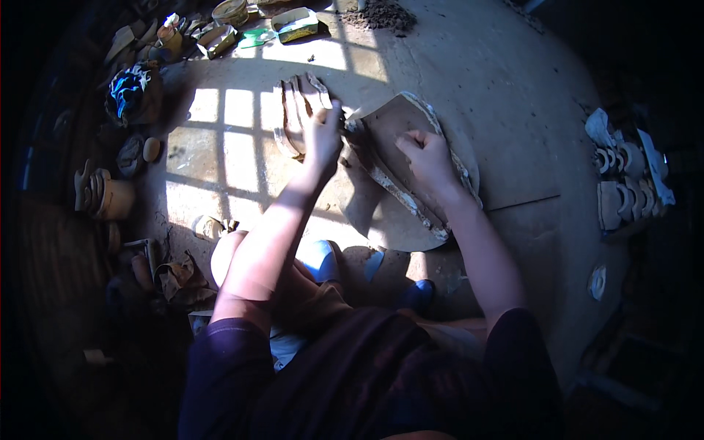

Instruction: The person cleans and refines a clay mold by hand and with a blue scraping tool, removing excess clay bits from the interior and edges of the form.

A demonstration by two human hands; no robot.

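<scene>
My left hand (321, 139) is closed beside a ridged, pale brown block (290, 110) with wavy grooves, and it covers part of the block. What its fingers hold, if anything, is hidden. My right hand (429, 158), fingers curled in, hovers over or rests in a long trough-like mould (392, 128); which of these I cannot tell. Rough whitish edges run along both sides of the mould, and its inside is smooth and brown. Dark crumbly stuff (353, 130) sits at its left rim near my left hand. Beneath lies a round grey board (359, 198).
Shallow boxes (295, 26) and a heap of dark soil (378, 16) lie at the far side. A bag with blue cloth (128, 92) and stacked curved pieces (106, 194) stand left. More curved pieces (631, 198) are stacked at right. My blue slippers (319, 260) are close in front.
</scene>
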